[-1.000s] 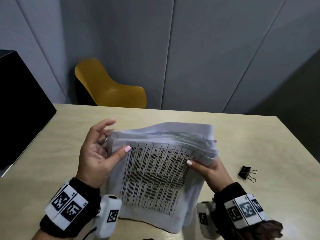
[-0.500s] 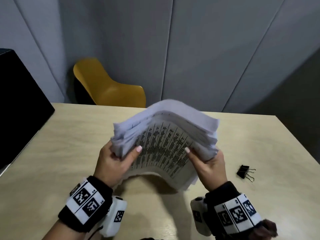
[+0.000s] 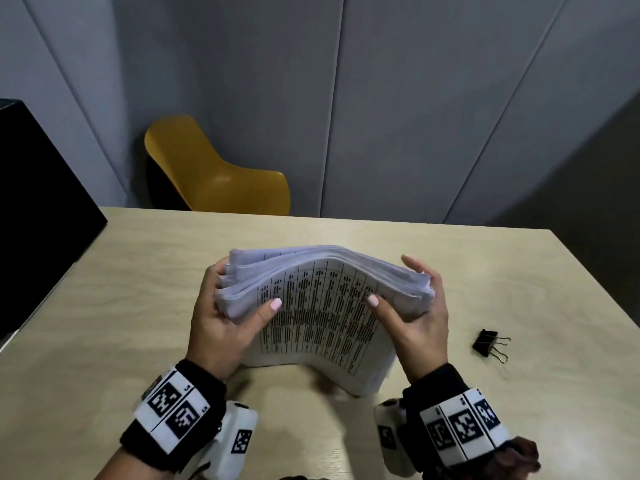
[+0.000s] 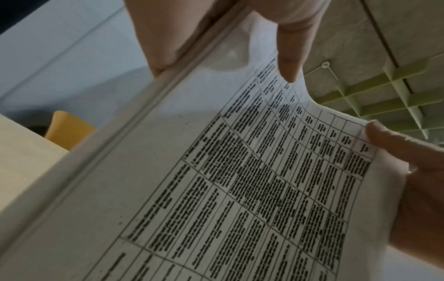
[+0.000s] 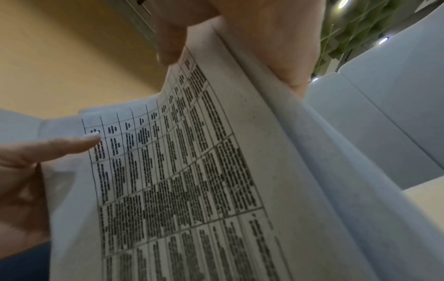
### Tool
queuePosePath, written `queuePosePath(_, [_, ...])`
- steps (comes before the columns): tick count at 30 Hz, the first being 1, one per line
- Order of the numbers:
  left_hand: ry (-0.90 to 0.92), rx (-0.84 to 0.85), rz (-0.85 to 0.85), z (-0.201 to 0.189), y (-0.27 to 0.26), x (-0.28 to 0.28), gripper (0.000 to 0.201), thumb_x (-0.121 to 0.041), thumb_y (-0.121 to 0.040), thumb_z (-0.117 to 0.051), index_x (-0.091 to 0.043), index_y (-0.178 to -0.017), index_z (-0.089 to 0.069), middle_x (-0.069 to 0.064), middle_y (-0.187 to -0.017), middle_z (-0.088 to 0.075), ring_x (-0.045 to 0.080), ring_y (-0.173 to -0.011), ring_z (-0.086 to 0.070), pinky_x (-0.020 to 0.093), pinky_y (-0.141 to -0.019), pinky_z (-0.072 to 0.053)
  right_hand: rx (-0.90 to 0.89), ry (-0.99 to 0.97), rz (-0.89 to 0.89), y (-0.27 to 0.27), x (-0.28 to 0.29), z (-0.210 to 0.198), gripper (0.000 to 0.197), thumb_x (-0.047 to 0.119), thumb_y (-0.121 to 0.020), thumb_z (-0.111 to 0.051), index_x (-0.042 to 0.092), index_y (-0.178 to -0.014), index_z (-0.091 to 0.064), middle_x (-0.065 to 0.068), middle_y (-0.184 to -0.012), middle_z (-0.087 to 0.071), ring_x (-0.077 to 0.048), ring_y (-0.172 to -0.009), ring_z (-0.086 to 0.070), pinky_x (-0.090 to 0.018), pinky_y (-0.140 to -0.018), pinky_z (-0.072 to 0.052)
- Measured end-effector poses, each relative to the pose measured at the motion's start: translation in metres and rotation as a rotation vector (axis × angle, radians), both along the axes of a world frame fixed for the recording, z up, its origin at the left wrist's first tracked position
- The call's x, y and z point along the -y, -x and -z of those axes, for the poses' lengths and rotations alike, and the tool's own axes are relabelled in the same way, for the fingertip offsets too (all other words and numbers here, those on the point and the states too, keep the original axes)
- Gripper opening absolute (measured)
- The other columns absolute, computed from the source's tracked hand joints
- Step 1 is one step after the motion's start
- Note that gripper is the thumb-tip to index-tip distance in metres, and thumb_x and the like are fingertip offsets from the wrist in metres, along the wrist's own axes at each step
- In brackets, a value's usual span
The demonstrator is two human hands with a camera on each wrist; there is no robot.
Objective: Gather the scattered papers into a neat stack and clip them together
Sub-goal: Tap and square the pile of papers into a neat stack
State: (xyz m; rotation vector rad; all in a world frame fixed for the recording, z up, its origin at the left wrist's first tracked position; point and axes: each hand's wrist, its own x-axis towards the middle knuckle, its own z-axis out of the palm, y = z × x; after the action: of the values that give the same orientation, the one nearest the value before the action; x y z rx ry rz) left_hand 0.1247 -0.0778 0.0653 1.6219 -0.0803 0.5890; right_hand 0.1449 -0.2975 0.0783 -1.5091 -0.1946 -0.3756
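Left hand [image 3: 221, 320] and right hand [image 3: 415, 313] facing each other, thumbs pressed in front, fingers curled behind, clamping what lies between them, wrists banded

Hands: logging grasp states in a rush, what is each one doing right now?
Left hand: grips the left edge of the paper stack.
Right hand: grips the stack's right edge.

White papers [image 3: 322, 306] carried black printed tables; the binder clip [image 3: 485, 342] was black with silver handles — table [image 3: 138, 289] pale wood, chair [image 3: 221, 178] mustard yellow.
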Motion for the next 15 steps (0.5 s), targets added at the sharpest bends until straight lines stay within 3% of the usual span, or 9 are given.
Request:
queuePosePath(3, [-0.003, 0.057, -0.017, 0.0, 0.004, 0.001, 0.071, -0.034, -0.052, -0.075, -0.021, -0.115, -0.045, -0.015, -0.105, -0.059, -0.011, -0.092, -0.058, 0.003, -0.077, -0.045, -0.04, -0.07, 0.115, 0.002, -0.003, -0.006, 0.058, 0.05, -0.061, -0.063, 0.033, -0.113, -0.049, 0.011, -0.106, -0.055, -0.002, -0.09, -0.059, -0.017, -0.08, -0.049])
queuePosePath(6, [-0.031, 0.082, -0.001, 0.001, 0.004, -0.002, 0.072, -0.033, -0.053, -0.076, -0.028, -0.117, -0.044, -0.015, -0.111, -0.056, -0.008, -0.095, -0.056, 0.005, -0.082, -0.045, -0.12, -0.194, 0.174, -0.005, -0.007, -0.014, 0.049, 0.061, -0.06, -0.054, 0.033, -0.101, -0.056, 0.007, -0.097, -0.055, -0.004, -0.086, -0.055, -0.025, -0.078, -0.045])
queuePosePath(8, [-0.043, 0.089, 0.008, 0.0, 0.004, -0.003, 0.072, -0.031, -0.053, -0.076, -0.03, -0.116, -0.042, -0.022, -0.111, -0.057, -0.01, -0.096, -0.057, 0.004, -0.081, -0.045, -0.189, -0.257, 0.187, -0.01, -0.01, -0.02, 0.041, 0.061, -0.057, -0.058, 0.033, -0.087, -0.06, 0.005, -0.087, -0.056, -0.007, -0.079, -0.055, -0.027, -0.074, -0.045])
queuePosePath(11, [-0.06, 0.094, 0.004, 0.001, 0.004, -0.004, 0.072, -0.031, -0.053, -0.075, -0.025, -0.117, -0.043, -0.011, -0.112, -0.056, -0.011, -0.096, -0.056, 0.003, -0.08, -0.044, -0.283, -0.315, 0.174, -0.018, -0.01, -0.024, 0.028, 0.047, -0.06, -0.069, 0.023, -0.071, -0.062, 0.001, -0.078, -0.056, -0.017, -0.076, -0.053, -0.03, -0.068, -0.044])
queuePosePath(15, [-0.05, 0.082, 0.018, 0.005, 0.002, -0.008, 0.075, -0.031, -0.053, -0.078, -0.021, -0.12, -0.045, -0.015, -0.116, -0.055, -0.005, -0.1, -0.056, 0.007, -0.086, -0.045, -0.309, -0.39, 0.158, -0.023, -0.005, -0.024, 0.018, 0.03, -0.065, -0.063, 0.016, -0.076, -0.063, 0.004, -0.072, -0.055, -0.012, -0.071, -0.051, -0.019, -0.055, -0.043])
